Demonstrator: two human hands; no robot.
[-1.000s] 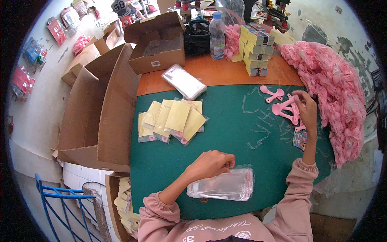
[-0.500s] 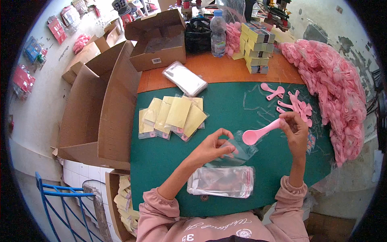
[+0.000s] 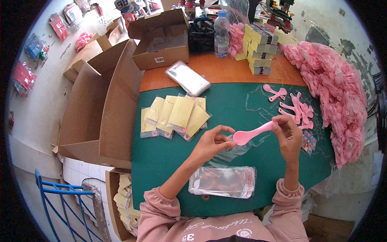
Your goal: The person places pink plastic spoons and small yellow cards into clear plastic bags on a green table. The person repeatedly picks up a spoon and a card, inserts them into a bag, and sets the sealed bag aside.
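A person seated at a green-covered worktop [image 3: 242, 101] holds a pink plastic spoon [image 3: 252, 133] by its handle in the right hand [image 3: 289, 135], the grip closed on the handle's end, with the spoon's bowl pointing toward the left hand [image 3: 211, 143]. The left hand's thumb and fingers are pinched together on a small clear plastic sleeve [image 3: 231, 150], which trails down from the fingers just beneath the spoon's bowl. The spoon is raised over the middle of the worktop, between the two hands.

Directly in front of the person lies a flat stack of clear sleeves [image 3: 222, 182]. Beyond the left hand, a fan of yellow packets [image 3: 177, 115] rests on the green surface. To the right, loose pink spoons [image 3: 294, 107] lie scattered near the right hand, and a large heap of bagged pink goods [image 3: 334, 92] fills the worktop's right edge. At the far end, on bare orange wood, stand a water bottle [image 3: 221, 34], a stack of small coloured boxes [image 3: 260, 50] and an open cardboard box [image 3: 161, 40]. A larger open carton [image 3: 96, 101] stands at the left.
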